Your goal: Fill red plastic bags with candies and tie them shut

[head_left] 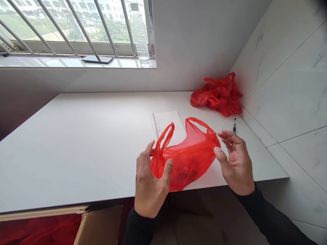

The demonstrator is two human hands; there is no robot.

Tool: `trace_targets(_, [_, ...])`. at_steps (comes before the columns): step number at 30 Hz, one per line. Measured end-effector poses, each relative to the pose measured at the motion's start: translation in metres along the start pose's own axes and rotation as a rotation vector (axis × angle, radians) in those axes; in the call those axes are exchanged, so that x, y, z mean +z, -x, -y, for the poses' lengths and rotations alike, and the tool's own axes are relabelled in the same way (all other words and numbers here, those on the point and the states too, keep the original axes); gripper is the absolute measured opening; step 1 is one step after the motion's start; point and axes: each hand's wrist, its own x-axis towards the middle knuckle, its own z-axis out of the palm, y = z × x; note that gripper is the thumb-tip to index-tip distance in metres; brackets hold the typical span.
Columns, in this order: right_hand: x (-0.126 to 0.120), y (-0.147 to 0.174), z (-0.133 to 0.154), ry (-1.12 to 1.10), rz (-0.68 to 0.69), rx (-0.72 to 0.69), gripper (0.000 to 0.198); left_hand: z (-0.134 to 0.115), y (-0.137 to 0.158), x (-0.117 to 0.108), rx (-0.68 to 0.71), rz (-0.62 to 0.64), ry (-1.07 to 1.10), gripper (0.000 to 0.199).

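Note:
A red plastic carrier bag (pixel 190 163) with two handle loops stands upright near the front edge of the white table. Something dark shows through its thin lower part, too blurred to name. My left hand (pixel 152 183) is at the bag's left side, thumb and fingers spread wide around it, seemingly touching the plastic. On the other side my right hand (pixel 236 163) has its thumb and fingers apart, the thumb tip close to the bag's right edge. Neither hand grips the plastic. Behind the bag lies a white notebook (pixel 168 124), partly covered by it.
Crumpled red plastic bags (pixel 217 97) lie in the back right corner, with a black pen (pixel 234 128) in front. A cardboard box (pixel 102 223) holding red material stands below the table (pixel 76 146). On the windowsill are a phone (pixel 97 60) and a clear bottle (pixel 141 37).

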Motion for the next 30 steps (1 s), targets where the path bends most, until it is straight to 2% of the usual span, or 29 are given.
trace_targets(1, [0.004,0.000,0.010,0.012,-0.039,-0.111,0.045,-0.004,-0.001,0.003,0.002,0.006,-0.006,0.056])
trace_targets(2, [0.007,-0.001,0.019,0.022,-0.015,-0.220,0.043,-0.008,-0.003,0.005,0.005,0.008,-0.003,0.044])
trace_targets(4, [0.012,-0.008,0.035,0.078,0.203,-0.387,0.041,-0.013,-0.003,0.006,0.040,0.011,0.027,0.018])
trace_targets(6, [0.014,-0.018,0.042,0.213,0.466,-0.458,0.032,-0.017,0.000,0.002,0.105,-0.014,0.045,0.008])
trace_targets(8, [0.014,-0.025,0.043,0.349,0.603,-0.456,0.020,-0.020,0.005,-0.004,0.153,-0.116,0.010,0.009])
trace_targets(11, [0.007,-0.026,0.047,0.431,0.679,-0.374,0.019,-0.026,0.015,-0.014,0.107,-0.246,-0.039,0.017])
trace_targets(15, [-0.004,-0.016,0.066,0.384,0.892,-0.206,0.019,-0.039,0.022,-0.023,-0.157,-0.158,0.118,0.022])
trace_targets(18, [-0.005,-0.014,0.076,0.332,1.032,-0.160,0.018,-0.051,0.025,-0.026,-0.186,-0.111,0.176,0.022])
trace_targets(22, [-0.005,-0.020,0.080,0.398,1.104,-0.132,0.021,-0.061,0.027,-0.025,-0.239,-0.094,0.129,0.022])
trace_targets(25, [-0.011,-0.025,0.083,0.394,1.115,-0.141,0.018,-0.061,0.026,-0.024,-0.293,-0.105,0.191,0.027])
trace_targets(27, [-0.017,-0.027,0.088,0.368,1.052,-0.183,0.017,-0.058,0.026,-0.027,-0.344,-0.102,0.231,0.035])
trace_targets(30, [-0.025,-0.028,0.099,0.288,0.883,-0.280,0.015,-0.057,0.028,-0.037,-0.433,-0.083,0.314,0.046])
